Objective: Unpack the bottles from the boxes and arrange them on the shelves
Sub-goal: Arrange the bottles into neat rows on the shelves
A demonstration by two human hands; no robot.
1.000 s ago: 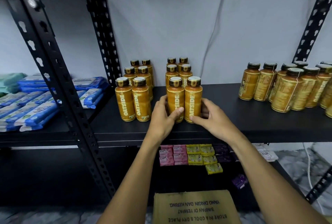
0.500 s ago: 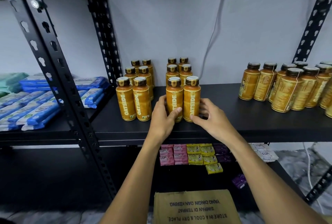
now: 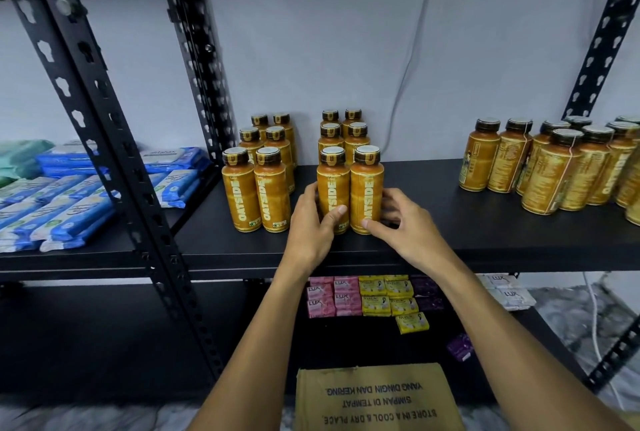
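Two golden OATSIDE bottles stand upright side by side near the front of the black shelf (image 3: 450, 240). My left hand (image 3: 313, 223) grips the left front bottle (image 3: 332, 185), thumb across its label. My right hand (image 3: 401, 223) holds the right front bottle (image 3: 367, 185), thumb on its lower front and fingers curled behind it. Behind this pair stand two more pairs in a column. A second column of the same bottles (image 3: 256, 185) stands to the left. A cardboard box (image 3: 374, 399) with printed text sits below, between my forearms.
A loose cluster of golden bottles (image 3: 554, 167) fills the shelf's right end. Blue wipe packs (image 3: 69, 202) lie on the neighbouring left shelf behind a black upright post (image 3: 114, 160). Pink, yellow and purple soap bars (image 3: 374, 295) lie on the lower shelf. A white cable hangs on the wall.
Both hands stay on the front pair of bottles. My right hand's fingers have loosened slightly and shifted lower on the right bottle. The bottles stand in the same spot.
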